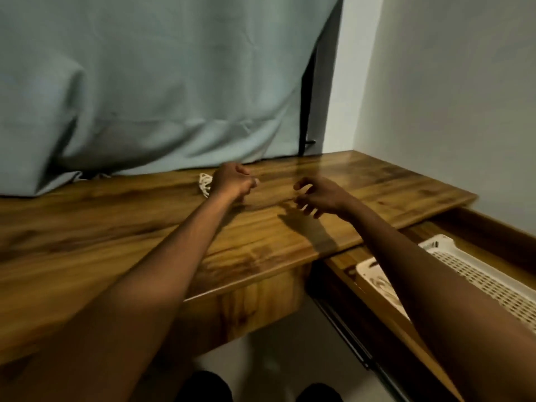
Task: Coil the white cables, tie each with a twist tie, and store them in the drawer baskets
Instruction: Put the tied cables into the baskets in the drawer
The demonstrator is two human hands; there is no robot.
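Observation:
A small white coiled cable [204, 184] lies on the wooden desk top [121, 227] near the curtain, partly hidden behind my left hand [232, 182]. That hand is curled into a fist just right of the coil, and nothing shows clearly inside it. My right hand [317, 196] hovers a little above the desk to the right, with its fingers spread, loosely bent and empty. The two hands are a short gap apart. An open drawer [342, 264] at the lower right holds a white perforated basket [481, 275], partly covered by my right forearm.
A grey-green curtain [150, 91] hangs behind the desk and rests on its back edge. A white wall [452, 105] closes the right side. The drawer's metal rail [356, 352] runs below the desk, and dark shoes [203, 387] show on the floor.

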